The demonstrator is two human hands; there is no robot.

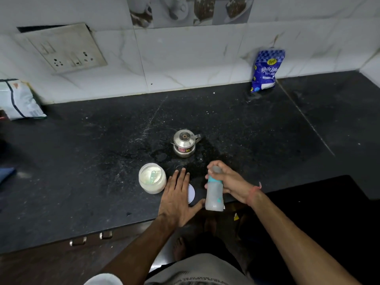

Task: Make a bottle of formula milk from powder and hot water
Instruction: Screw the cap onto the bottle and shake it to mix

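My right hand (228, 183) grips a baby bottle (214, 195) with a teal collar and a clear teat, held tilted above the counter's front edge; milky liquid shows inside. My left hand (177, 197) lies flat with fingers spread on the black counter (102, 161), partly covering a white round lid (191, 193). To its left stands an open clear jar of white powder (152, 177) with a scoop inside. A small steel kettle (184, 143) with its lid on stands behind the hands.
A blue sugar bag (266, 70) leans on the tiled wall at the back right. A white packet (18, 99) lies at the far left. A socket plate (61, 48) is on the wall. Drawer handles (91, 238) sit below the counter edge.
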